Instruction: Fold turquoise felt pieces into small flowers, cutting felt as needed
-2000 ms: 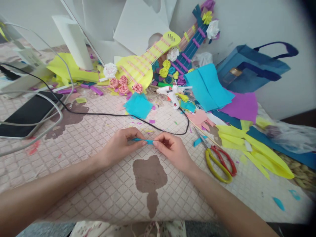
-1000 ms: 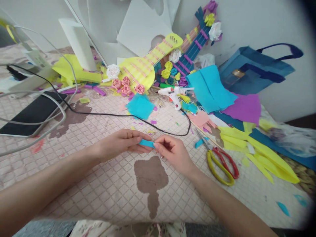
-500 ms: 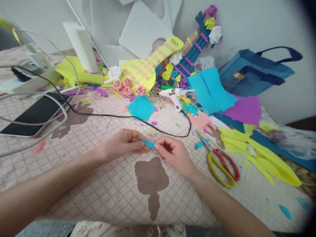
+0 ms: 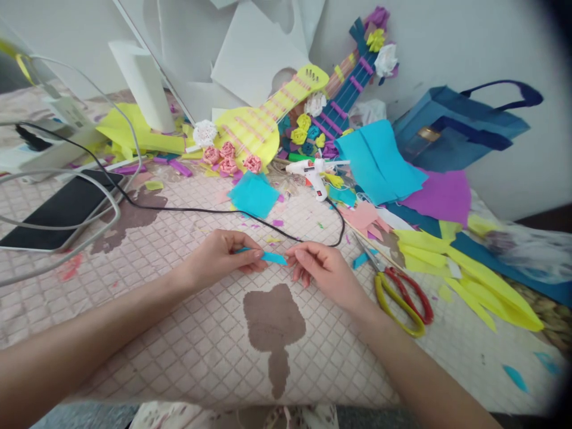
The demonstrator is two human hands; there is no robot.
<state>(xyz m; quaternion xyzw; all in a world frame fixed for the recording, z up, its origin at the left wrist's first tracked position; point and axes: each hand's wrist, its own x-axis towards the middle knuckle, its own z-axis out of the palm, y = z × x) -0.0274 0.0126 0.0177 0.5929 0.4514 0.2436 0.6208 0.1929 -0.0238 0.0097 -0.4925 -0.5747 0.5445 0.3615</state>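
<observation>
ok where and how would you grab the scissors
I'd likely take the scissors by the yellow and red handle loops, reaching in from the near right: the loops face that way, while the blades point away toward the far left.

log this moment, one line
left hand: pinching blue strip | right hand: at strip's end, contact unclear | scissors, glue gun: not held
</observation>
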